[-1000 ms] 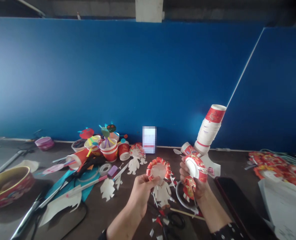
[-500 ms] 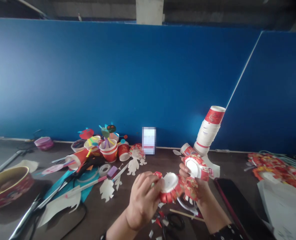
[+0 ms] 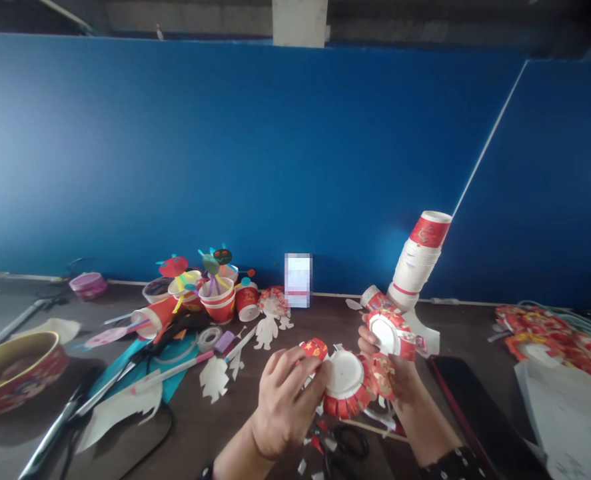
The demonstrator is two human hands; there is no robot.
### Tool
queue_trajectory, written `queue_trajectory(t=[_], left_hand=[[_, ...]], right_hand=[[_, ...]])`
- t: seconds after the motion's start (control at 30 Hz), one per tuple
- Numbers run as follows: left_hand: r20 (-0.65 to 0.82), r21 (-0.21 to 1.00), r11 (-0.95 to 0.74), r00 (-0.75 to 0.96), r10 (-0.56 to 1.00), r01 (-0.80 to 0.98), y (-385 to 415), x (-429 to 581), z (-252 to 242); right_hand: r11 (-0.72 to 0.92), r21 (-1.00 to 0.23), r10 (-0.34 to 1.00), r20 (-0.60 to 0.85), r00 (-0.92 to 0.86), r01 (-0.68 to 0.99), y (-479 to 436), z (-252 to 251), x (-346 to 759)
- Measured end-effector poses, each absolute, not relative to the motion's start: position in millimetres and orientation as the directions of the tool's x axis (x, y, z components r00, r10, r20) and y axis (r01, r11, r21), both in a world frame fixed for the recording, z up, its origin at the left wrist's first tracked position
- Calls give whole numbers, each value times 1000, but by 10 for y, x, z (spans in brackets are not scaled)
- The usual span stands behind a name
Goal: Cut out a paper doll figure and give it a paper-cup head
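A string of cut paper cups with round white bases and red fringed sides spans both hands. My left hand (image 3: pixel 288 400) pinches the edge of the left fringed cup (image 3: pixel 345 373), whose white base faces up. A red piece with yellow marks (image 3: pixel 314 348) sticks out above those fingers. The fingers of my right hand (image 3: pixel 404 381) are wrapped round the right fringed cup (image 3: pixel 386 333), its white base toward me. Red folded strips bridge the two cups. Below them lie black-handled scissors (image 3: pixel 351 443) among paper scraps, partly covered.
Behind the right hand leans a tall stack of paper cups (image 3: pixel 418 263). Decorated cups (image 3: pixel 218 303) stand back left, with a tape roll (image 3: pixel 209 339) in front. A dark phone-like slab (image 3: pixel 480 413) and white paper (image 3: pixel 570 413) lie right; a gold-rimmed bowl (image 3: pixel 20 380) stands left.
The left fringed cup has tilted so its white base shows more fully, and it sits slightly lower. My left fingers have shifted, exposing more of the red piece. My right hand stays nearly still.
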State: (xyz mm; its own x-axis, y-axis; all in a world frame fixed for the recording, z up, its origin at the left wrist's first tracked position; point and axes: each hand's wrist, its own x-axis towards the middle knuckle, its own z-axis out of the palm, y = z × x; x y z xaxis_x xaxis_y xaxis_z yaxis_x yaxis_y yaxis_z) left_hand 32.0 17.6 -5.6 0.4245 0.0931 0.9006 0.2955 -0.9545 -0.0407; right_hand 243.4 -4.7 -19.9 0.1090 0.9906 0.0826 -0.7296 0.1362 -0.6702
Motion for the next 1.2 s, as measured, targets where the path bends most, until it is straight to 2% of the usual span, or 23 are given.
queue_trajectory(t=[0.33, 0.83, 1.2], left_hand=[[915, -30, -955, 394, 94, 296, 170, 338, -16], [893, 79, -967, 414, 177, 244, 194, 341, -97], [890, 86, -965, 417, 187, 250, 200, 333, -127]], right_hand=[[153, -687, 988, 80, 136, -711, -40, -232, 2445], [188, -756, 981, 114, 157, -627, -27, -244, 2436], [204, -854, 963, 88, 255, -478, -48, -216, 2430]])
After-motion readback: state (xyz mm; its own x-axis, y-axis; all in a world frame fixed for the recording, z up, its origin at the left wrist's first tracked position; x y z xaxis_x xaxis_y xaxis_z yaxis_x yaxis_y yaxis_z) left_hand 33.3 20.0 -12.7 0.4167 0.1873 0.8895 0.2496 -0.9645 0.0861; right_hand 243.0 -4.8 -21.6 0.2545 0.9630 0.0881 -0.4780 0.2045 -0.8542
